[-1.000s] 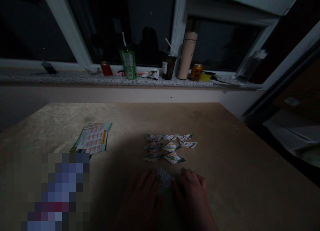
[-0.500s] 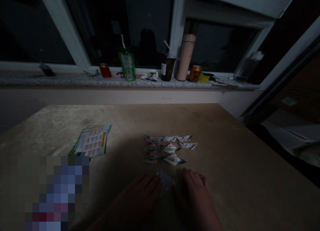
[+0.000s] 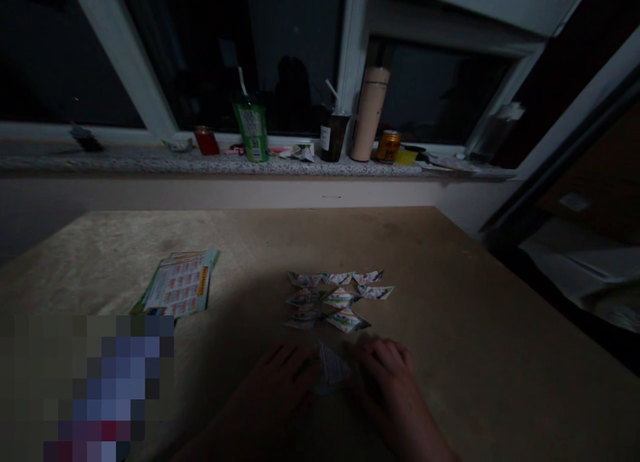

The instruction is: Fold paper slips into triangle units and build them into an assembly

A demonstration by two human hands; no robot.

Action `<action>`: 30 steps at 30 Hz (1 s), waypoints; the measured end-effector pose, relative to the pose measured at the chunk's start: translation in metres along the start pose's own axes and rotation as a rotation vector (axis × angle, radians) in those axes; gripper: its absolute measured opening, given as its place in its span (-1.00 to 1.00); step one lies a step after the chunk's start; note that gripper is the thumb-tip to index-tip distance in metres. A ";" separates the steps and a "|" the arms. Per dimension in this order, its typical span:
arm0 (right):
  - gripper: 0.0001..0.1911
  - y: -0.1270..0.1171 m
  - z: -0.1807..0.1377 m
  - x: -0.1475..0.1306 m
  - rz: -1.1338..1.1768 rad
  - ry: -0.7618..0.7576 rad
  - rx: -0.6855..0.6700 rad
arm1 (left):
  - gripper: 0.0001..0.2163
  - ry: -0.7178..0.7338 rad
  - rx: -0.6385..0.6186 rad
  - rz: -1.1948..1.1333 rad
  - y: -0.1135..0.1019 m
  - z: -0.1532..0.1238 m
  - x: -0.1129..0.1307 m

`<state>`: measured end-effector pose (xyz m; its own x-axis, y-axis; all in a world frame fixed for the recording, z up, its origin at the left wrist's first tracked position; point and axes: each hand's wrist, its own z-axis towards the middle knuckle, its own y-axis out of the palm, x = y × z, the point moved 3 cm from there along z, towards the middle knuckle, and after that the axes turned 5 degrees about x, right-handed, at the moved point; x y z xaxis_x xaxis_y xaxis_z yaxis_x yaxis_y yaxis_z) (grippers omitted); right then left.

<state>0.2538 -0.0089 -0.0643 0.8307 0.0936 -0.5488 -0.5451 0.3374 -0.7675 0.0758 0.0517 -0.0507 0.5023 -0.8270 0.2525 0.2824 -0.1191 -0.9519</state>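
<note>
A small sheet of printed paper (image 3: 334,366), folded to a point at its far end, lies on the table between my hands. My left hand (image 3: 285,375) is at its left edge, fingers closed together and touching it. Along the right edge, my right hand (image 3: 387,369) has its fingers bent, with the thumb side low against the paper. Both hands are in deep shadow, so the exact grip is hard to see. Just beyond them several folded paper boats (image 3: 345,319) stand in rows, printed in white, red and green.
On the left of the wooden table (image 3: 425,249) lies a stack of printed leaflets (image 3: 181,282). A blurred patch covers the lower left. The windowsill (image 3: 290,169) behind holds a green cup (image 3: 253,132), a dark cup (image 3: 332,139), a pink flask (image 3: 370,115) and a can (image 3: 389,147).
My right hand has moved slightly left, closer over the paper's right edge. The paper has turned or shifted a little to the right. The boats stay in place.
</note>
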 end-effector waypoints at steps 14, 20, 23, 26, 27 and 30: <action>-0.64 0.014 0.011 0.004 0.200 0.136 -0.049 | -0.69 -0.269 0.128 -0.270 0.007 0.004 -0.006; -0.65 0.012 0.011 0.005 0.270 0.158 -0.032 | -0.47 -0.395 0.193 -0.421 0.015 0.001 -0.014; -0.65 0.011 0.011 0.004 0.286 0.157 -0.030 | -0.44 -0.382 0.165 -0.420 0.015 0.003 -0.015; -0.65 0.010 0.010 0.002 0.301 0.165 -0.025 | -0.54 -0.332 0.117 -0.386 0.011 0.007 -0.013; -0.65 0.009 0.010 0.002 0.311 0.172 -0.017 | -0.58 -0.318 0.103 -0.378 0.010 0.008 -0.012; -0.72 0.009 0.011 0.002 0.399 0.189 -0.009 | -0.63 -0.301 0.079 -0.367 0.006 0.009 -0.010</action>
<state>0.2519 0.0046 -0.0685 0.5199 0.0412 -0.8532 -0.8207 0.3012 -0.4855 0.0799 0.0637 -0.0571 0.5684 -0.5412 0.6197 0.5407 -0.3219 -0.7772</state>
